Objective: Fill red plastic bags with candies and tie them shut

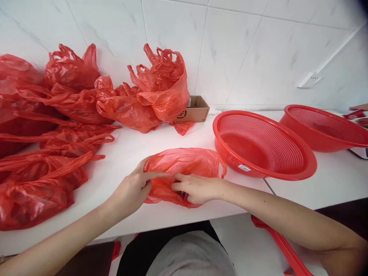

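A filled red plastic bag (184,163) lies on the white counter (138,149) right in front of me. My left hand (135,189) pinches its near left side, fingers on the plastic. My right hand (195,188) grips the bag's front edge beside it, fingers curled into the film with something dark under them. Both hands touch the same bag, almost meeting at the middle.
Several more tied red bags (43,153) pile up on the left and back (161,90). A small cardboard box (197,109) sits by the tiled wall. Two red perforated baskets (263,143) (324,126) stand on the right. Red plastic (284,245) shows below the counter edge.
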{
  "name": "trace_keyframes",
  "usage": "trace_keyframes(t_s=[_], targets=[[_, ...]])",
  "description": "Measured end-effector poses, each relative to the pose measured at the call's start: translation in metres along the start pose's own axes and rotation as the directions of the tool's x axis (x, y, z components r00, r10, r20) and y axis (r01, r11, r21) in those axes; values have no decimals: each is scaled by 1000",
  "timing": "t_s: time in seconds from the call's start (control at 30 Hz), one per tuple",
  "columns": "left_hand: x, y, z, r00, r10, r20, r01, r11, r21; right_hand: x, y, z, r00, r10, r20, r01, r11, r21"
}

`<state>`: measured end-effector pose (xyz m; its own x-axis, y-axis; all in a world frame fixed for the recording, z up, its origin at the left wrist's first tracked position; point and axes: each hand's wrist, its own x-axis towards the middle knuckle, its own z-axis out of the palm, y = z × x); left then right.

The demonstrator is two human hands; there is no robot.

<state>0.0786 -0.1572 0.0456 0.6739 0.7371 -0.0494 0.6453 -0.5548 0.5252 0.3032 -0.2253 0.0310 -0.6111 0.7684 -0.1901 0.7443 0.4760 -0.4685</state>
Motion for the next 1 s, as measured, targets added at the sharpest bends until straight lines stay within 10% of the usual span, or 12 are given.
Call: trace_keyframes(t_s=[0.17,0.53,1.0], targets=[[13,-22,-6,989,-146,1,140,949,282,-21,9,-10,996,31,88,-40,994,102],[-4,2,-5,979,-127,160,136,990,-45,-5,11,-33,863,261,-432,49,809,586],[11,-10,14,988,-45,145,72,980,-188,0,21,-27,837,356,-416,222,472,853]])
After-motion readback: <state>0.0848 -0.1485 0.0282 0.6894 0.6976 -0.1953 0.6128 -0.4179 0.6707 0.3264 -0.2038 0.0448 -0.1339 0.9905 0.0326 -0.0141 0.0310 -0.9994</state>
